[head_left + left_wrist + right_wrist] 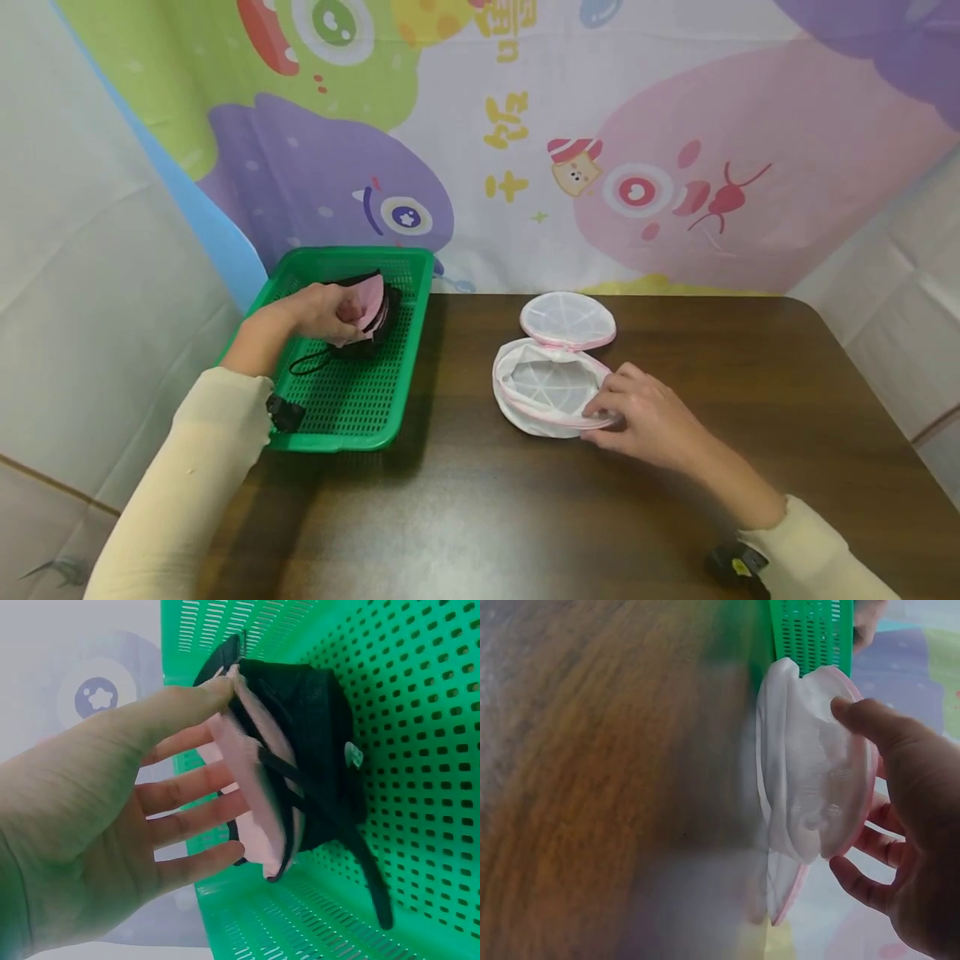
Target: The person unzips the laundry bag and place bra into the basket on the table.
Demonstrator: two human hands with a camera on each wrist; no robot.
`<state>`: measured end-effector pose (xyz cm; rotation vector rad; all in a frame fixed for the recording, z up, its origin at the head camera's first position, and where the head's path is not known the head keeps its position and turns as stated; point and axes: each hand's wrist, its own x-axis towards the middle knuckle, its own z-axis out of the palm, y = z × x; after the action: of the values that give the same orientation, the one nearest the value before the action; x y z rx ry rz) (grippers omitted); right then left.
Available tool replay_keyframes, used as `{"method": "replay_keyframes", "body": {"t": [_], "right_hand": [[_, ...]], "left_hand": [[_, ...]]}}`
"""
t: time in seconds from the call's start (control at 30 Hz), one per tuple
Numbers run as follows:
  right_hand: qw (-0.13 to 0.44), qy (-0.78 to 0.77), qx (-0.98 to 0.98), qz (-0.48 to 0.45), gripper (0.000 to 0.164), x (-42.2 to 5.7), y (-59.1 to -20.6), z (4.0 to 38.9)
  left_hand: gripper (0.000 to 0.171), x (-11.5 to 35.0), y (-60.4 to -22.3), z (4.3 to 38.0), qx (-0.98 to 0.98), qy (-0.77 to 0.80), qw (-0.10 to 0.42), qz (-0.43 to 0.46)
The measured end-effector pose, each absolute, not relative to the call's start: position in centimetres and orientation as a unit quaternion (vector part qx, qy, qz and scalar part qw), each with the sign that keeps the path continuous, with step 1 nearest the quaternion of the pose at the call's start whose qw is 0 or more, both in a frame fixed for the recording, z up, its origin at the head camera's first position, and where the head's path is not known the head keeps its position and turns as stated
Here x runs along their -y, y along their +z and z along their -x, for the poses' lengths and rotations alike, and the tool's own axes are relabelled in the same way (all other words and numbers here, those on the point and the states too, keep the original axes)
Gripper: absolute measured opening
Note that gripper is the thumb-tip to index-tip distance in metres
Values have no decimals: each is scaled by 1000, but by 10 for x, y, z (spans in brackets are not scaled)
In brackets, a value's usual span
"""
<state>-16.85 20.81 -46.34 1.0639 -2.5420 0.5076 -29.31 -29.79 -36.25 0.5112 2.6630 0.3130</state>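
Note:
My left hand (324, 312) reaches into the green plastic basket (415, 350) at the left. Its thumb and fingers pinch the edge of a black bra with pink lining (311, 727), which looks folded. A black strap (349, 836) hangs from it in the left wrist view. On the table, a white mesh laundry bag (522, 411) with pink trim lies with its round lid (567, 318) folded back. My right hand (651, 417) holds the bag's near right rim, thumb outside and fingers over the inner side.
The brown wooden table (465, 517) carries both the basket and the bag. Behind it hangs a cartoon-printed cloth (480, 167), close to the basket's back rim. Pale walls (75, 275) stand on both sides.

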Motion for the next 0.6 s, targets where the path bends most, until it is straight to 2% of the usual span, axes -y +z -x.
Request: {"method": "replay_keyframes", "body": {"t": [0.13,0.4,0.6], "right_hand": [[163,179,897,-370,24,-209,-459,171],[141,181,912,-340,19,-214,-443,175],[175,195,904,-337,15,-218,-429,181]], "left_hand": [[33,297,-360,291,-958,108,194,-182],[24,292,-353,292,-963,109,156,-191],[22,282,-346,280,-966,105,116,-206]]}}
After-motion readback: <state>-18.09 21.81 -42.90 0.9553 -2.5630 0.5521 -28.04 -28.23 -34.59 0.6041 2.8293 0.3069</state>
